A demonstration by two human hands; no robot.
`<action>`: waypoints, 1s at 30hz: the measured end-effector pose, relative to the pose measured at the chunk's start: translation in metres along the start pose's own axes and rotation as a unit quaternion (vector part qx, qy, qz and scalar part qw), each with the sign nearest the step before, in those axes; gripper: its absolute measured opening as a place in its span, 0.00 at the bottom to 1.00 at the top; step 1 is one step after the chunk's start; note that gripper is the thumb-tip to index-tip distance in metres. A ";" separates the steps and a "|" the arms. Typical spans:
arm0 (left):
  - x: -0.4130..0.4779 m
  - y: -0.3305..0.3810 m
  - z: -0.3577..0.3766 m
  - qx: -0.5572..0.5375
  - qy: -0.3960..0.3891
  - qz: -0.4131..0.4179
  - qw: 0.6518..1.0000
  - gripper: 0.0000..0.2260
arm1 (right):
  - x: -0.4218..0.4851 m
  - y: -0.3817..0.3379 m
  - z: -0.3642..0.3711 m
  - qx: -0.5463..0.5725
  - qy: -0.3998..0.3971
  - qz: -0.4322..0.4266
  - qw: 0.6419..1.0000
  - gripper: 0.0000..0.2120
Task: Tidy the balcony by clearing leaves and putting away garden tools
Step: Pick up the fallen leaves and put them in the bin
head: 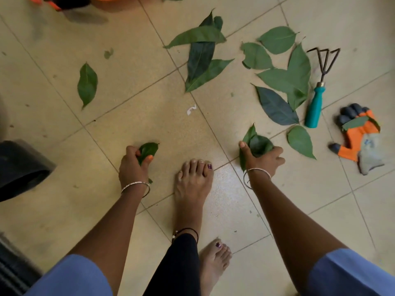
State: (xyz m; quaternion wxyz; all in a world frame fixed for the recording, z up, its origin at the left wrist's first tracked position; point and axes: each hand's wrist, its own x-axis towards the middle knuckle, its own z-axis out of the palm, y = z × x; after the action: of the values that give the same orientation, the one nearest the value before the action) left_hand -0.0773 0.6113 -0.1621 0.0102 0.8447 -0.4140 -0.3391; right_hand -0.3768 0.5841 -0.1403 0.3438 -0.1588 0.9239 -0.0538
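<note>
My left hand [131, 165] grips a green leaf [147, 151] just above the tiled floor. My right hand [264, 160] grips a bunch of leaves [257, 145]. Several loose green leaves lie further out: one alone at the left [87, 84], a cluster in the middle [203, 54], another cluster at the right [282, 82], and one [300, 142] beside my right hand. A small hand rake [316, 103] with a teal handle lies at the right. An orange and grey garden glove [361, 142] lies beyond it with a leaf on top.
My bare feet [192, 189] stand between my hands on the beige tiles [53, 60]. A black bin bag or container [19, 169] sits at the left edge. Orange objects [64, 2] show at the top left. A white scrap [190, 109] lies mid-floor.
</note>
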 end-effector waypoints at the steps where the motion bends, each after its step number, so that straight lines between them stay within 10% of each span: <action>1: 0.000 0.001 0.002 0.010 0.000 0.013 1.000 0.13 | 0.001 0.000 0.003 -0.010 -0.001 -0.017 1.000 0.40; 10: -0.024 0.053 0.007 -0.054 0.027 0.031 0.998 0.06 | 0.001 -0.014 -0.003 -0.111 -0.065 -0.163 0.978 0.12; 14: -0.056 0.097 -0.013 -0.159 -0.027 -0.021 0.987 0.10 | -0.029 -0.026 -0.032 0.060 -0.087 -0.044 0.993 0.09; 20: -0.139 0.169 -0.076 -0.422 -0.136 -0.147 0.884 0.15 | -0.114 -0.049 -0.110 0.402 -0.152 0.044 0.902 0.13; 30: -0.345 0.269 -0.260 -0.637 -0.178 -0.183 0.727 0.12 | -0.307 -0.055 -0.339 0.608 -0.216 0.095 0.759 0.12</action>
State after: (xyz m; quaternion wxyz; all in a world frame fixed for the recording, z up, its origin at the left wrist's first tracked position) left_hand -0.2603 0.6097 0.3129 0.4098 0.6232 0.0675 -0.6626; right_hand -0.3647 0.6301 0.3174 0.5615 0.1648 0.6092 -0.5352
